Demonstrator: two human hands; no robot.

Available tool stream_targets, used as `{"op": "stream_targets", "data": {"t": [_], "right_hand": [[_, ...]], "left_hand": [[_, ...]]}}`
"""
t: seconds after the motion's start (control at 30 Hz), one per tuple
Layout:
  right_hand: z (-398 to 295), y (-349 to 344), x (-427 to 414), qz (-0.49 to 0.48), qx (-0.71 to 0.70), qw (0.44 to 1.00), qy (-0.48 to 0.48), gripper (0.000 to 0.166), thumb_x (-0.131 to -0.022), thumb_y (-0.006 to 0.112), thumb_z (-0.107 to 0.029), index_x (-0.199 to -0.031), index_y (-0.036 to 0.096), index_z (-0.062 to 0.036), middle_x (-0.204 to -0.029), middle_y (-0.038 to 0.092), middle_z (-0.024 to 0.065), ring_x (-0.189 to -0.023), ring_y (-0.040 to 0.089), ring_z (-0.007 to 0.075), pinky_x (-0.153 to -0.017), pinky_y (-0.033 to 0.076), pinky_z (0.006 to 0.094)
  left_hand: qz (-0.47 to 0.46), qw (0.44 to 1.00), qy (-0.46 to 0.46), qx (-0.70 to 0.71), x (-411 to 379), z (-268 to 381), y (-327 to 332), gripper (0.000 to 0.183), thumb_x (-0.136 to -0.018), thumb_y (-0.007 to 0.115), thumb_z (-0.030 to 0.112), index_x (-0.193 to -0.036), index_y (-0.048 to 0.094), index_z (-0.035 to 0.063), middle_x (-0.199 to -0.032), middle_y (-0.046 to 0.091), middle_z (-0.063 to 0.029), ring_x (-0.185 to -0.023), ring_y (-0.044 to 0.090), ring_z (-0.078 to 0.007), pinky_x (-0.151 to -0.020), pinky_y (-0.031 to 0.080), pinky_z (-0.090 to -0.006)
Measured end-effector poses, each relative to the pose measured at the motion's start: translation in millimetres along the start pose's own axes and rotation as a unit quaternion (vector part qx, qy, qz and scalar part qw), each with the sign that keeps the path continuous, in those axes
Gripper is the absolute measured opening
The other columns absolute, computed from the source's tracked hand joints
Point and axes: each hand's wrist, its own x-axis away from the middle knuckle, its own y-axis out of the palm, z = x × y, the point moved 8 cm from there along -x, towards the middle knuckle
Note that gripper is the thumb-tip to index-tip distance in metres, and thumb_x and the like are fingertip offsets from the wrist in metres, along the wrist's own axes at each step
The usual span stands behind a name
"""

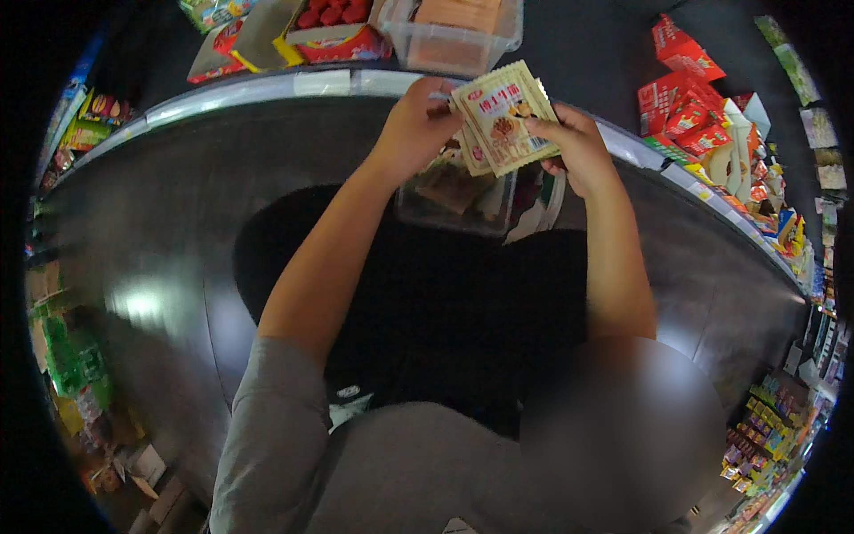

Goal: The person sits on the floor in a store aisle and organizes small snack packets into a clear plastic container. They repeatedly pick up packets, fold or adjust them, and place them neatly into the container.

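Two or more flat cream-coloured snack packets with zigzag edges overlap in a small fan at the upper middle. My right hand grips them at their right side, thumb on the front one, which bears red writing and a picture of food. At their left edge is my left hand, fingers curled close to the packets; whether it pinches one I cannot tell. Below the packets a clear plastic tub with packets in it sits before my lap, partly hidden by my hands.
A shelf with a pale label strip curves ahead. On it stand a clear plastic bin, an opened box of red-wrapped items and red snack boxes. Green bottles stand at far left, hanging snack packets at lower right.
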Motion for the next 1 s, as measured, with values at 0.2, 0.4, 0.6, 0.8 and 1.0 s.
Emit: {"op": "stream_targets", "data": {"t": [0.2, 0.4, 0.6, 0.8, 1.0], "right_hand": [[6.5, -81.0, -13.4, 0.167, -0.063, 0.984, 0.013, 0.025, -0.079, 0.071, -0.022, -0.09, 0.061, -0.002, -0.067, 0.055, 0.0034, -0.045, 0.045, 0.0084, -0.038, 0.034, 0.0213], [43.3, -92.2, -51.5, 0.231, -0.207, 0.95, 0.044, 0.02, -0.082, 0.07, -0.017, -0.092, 0.059, -0.0034, -0.072, 0.056, 0.0046, -0.054, 0.049, 0.0113, -0.042, 0.04, 0.023], [49.6, -78.7, -69.3, 0.165, -0.205, 0.965, 0.021, 0.022, -0.086, 0.066, -0.024, -0.09, 0.058, -0.0039, -0.066, 0.054, 0.0054, -0.05, 0.049, 0.0125, -0.043, 0.043, 0.0251], [53.6, -77.4, -70.0, 0.164, -0.19, 0.968, 0.022, 0.023, -0.088, 0.063, -0.024, -0.092, 0.055, -0.0029, -0.065, 0.053, 0.0052, -0.048, 0.047, 0.0123, -0.042, 0.041, 0.0251], [52.2, -67.8, -64.5, 0.161, -0.38, 0.908, 0.071, 0.016, -0.095, 0.049, -0.02, -0.099, 0.051, -0.004, -0.068, 0.051, 0.0069, -0.049, 0.041, 0.0109, -0.041, 0.033, 0.0227]], "left_hand": [[-0.069, 0.986, 0.009, -0.152, 5.4, 7.2, 17.0, 0.036, -0.082, 0.059, 0.006, -0.116, 0.05, 0.0017, -0.104, 0.064, -0.0154, -0.088, 0.063, -0.0227, -0.08, 0.05, -0.0323], [-0.133, 0.895, 0.117, -0.41, 18.2, -12.3, 41.0, 0.038, -0.076, 0.06, 0.009, -0.114, 0.058, 0.0074, -0.107, 0.062, -0.0168, -0.099, 0.059, -0.0325, -0.087, 0.047, -0.0411], [-0.165, 0.864, 0.064, -0.471, 19.9, -18.7, 47.6, 0.032, -0.075, 0.059, 0.012, -0.106, 0.063, 0.0101, -0.103, 0.063, -0.0146, -0.1, 0.059, -0.0309, -0.086, 0.047, -0.0419], [-0.179, 0.853, 0.063, -0.487, 20.6, -20.2, 48.5, 0.03, -0.074, 0.061, 0.013, -0.104, 0.064, 0.0113, -0.1, 0.064, -0.0131, -0.099, 0.059, -0.0298, -0.086, 0.047, -0.042], [-0.16, 0.866, 0.074, -0.469, 20.8, -19.8, 45.0, 0.028, -0.075, 0.062, 0.015, -0.102, 0.064, 0.0103, -0.1, 0.064, -0.0132, -0.098, 0.059, -0.0301, -0.085, 0.047, -0.0419]]}}
